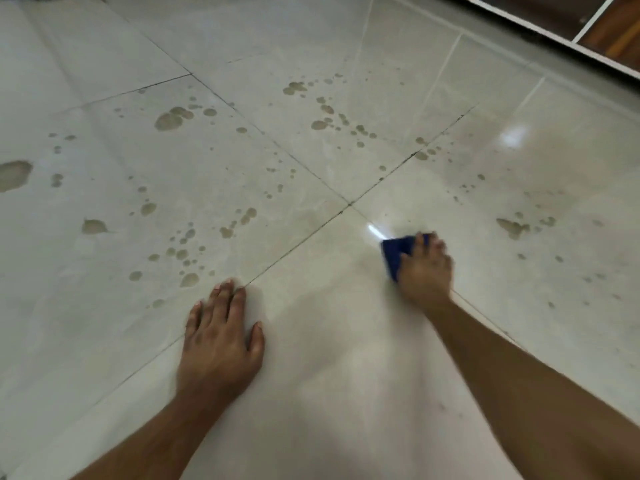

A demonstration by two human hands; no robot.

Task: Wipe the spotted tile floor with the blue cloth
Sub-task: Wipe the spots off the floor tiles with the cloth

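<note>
Most spots remain upper left and far right, I judge; right hand presses blue cloth on clean-looking lower-centre tile floor, left hand flat, fingers straight.

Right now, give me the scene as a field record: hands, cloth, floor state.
left hand: flat on the tile floor, fingers straight, holds nothing
right hand: on the blue cloth, fingers curled over it, blurred
blue cloth: on the floor under the right hand, part shows at its left
spots: brownish, many left of and beyond the hands, some to the right
tile near the arms: few visible spots
far right corner: white frame with brown panels
</note>
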